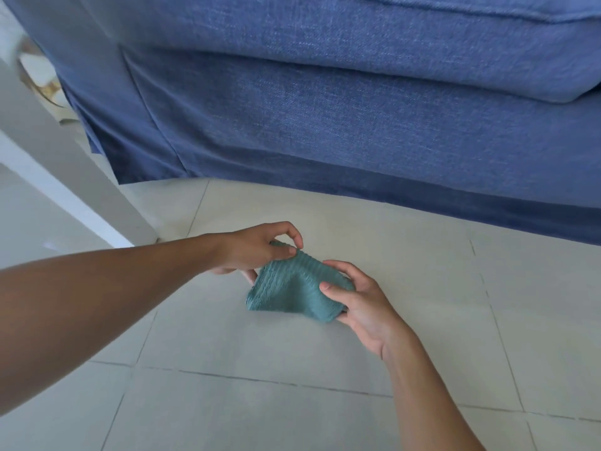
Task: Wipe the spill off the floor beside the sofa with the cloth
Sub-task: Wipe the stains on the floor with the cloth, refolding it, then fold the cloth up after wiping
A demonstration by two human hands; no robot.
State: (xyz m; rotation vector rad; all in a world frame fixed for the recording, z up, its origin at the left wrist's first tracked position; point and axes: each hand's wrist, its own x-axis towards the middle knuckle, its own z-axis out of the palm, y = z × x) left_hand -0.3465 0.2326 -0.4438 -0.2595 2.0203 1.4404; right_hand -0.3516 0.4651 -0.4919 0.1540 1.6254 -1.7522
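Observation:
A folded teal ribbed cloth point(289, 288) hangs between both hands just above the pale tiled floor point(292, 369). My left hand point(257, 249) pinches the cloth's upper far edge with thumb and fingers. My right hand point(361, 301) grips its right side, thumb on top. The blue sofa point(325, 109) fills the top of the view, its skirt reaching the floor just beyond the hands. I can make out no spill on the tiles.
A white post or furniture leg point(65, 177) slants down at the left, meeting the floor near the sofa's corner. Pale tiles with dark grout lines stretch in front and to the right.

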